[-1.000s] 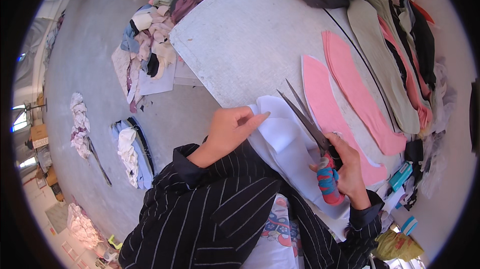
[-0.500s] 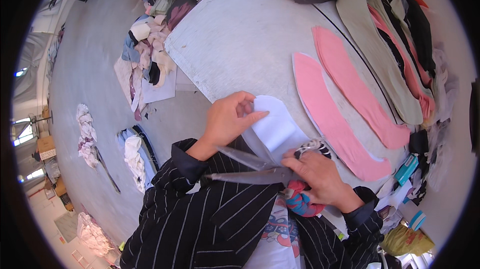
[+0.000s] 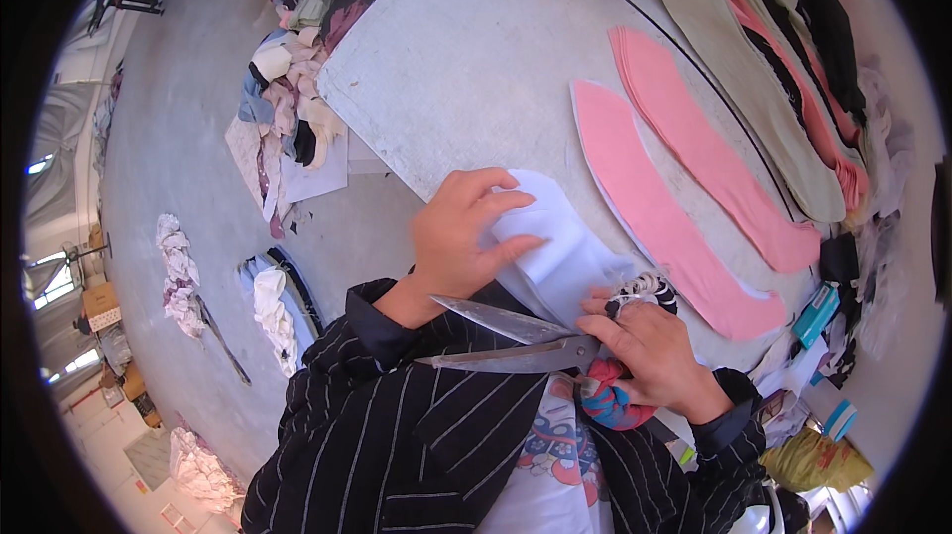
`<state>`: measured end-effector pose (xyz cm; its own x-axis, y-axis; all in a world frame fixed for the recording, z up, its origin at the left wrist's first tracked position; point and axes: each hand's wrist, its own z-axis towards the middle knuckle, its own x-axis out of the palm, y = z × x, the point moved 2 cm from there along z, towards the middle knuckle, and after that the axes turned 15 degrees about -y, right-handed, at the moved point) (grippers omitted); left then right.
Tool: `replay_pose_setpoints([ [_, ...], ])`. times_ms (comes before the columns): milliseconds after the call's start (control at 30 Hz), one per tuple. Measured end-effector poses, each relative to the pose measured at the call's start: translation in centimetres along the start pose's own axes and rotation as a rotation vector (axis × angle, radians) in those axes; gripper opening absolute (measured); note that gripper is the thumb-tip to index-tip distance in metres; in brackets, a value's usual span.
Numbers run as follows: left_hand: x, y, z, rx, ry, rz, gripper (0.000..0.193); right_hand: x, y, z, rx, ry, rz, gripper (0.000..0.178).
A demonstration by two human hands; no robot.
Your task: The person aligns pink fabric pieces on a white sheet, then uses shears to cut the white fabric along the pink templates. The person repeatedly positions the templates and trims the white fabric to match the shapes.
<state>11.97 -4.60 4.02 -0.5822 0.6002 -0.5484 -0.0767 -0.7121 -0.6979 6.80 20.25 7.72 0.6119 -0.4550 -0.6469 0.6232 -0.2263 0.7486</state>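
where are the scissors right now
In the head view, the scissors are below centre in the right hand, open blades pointing left in front of the striped jacket, below the white cloth.

Left fingers (image 3: pixel 499 204) spread at white fabric (image 3: pixel 555 246); right fingers (image 3: pixel 613 338) gripping open scissors (image 3: pixel 516 359); pink pieces (image 3: pixel 635 192) lying on table (image 3: pixel 466 68)

No lettering, number or sign is legible. The flat rectangular teal box (image 3: pixel 815 316), between three and four o'clock, shows no print that can be resolved. The brown cardboard carton (image 3: pixel 99 298), between eight and nine o'clock, carries a dark-speckled pale band; any characters on it are too small to read.
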Motion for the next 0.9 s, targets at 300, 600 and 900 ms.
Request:
replay_pose_setpoints([
  [300, 0.4, -1.0, 0.2, 0.3, 0.335, 0.051, 0.029, -0.1, 0.6, -1.1, -0.018, -0.169, -0.008, 0.068],
  [600, 1.1, -2.1, 0.6, 0.22, 0.238, 0.081, 0.034, 0.1, 0.3, -2.1, -0.003, -0.176, -0.001, 0.07],
  [900, 0.5, -0.7, -0.8, 0.285, 0.323, -0.06, 0.025, -0.3, 0.6, -2.5, 0.004, -0.168, -0.041, 0.062],
])
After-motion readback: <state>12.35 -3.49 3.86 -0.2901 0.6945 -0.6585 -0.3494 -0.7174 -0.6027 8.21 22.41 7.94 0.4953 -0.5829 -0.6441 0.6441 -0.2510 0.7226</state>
